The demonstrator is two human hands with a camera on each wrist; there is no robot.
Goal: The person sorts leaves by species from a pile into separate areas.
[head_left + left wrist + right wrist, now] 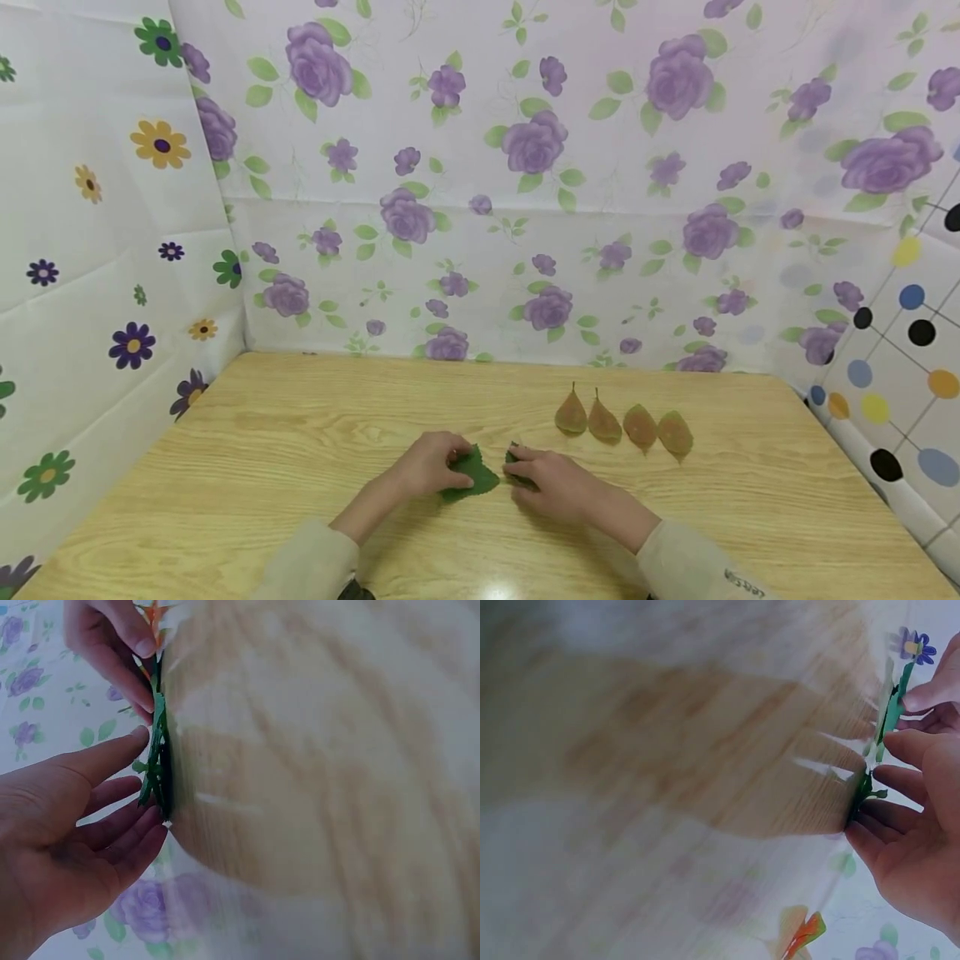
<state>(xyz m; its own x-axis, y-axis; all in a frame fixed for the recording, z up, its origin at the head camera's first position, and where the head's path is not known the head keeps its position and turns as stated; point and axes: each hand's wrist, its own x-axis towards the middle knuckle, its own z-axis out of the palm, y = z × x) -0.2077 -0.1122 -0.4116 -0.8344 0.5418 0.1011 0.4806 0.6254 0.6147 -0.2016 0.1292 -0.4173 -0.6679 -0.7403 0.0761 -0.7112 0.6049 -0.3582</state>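
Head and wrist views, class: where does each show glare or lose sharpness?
Head view: a white glare spot on the table at the bottom edge, while the green leaf at the left hand keeps a toothed edge; left wrist view: dim, the table's grain smeared, the left hand clearer; right wrist view: also dim, the grain soft under a pale haze, the right hand crisper.

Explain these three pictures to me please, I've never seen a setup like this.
There's no machine here, just a person working bare-handed. The wide picture comes from a camera worn on the head, looking forward and down at a wood-patterned table. The two closer pictures come from cameras on each wrist. Four reddish-brown leaves lie in a row on the table. The left hand touches a green leaf; the right hand touches a second green leaf, partly covering it. Whether either is actually pinched, I can't tell.
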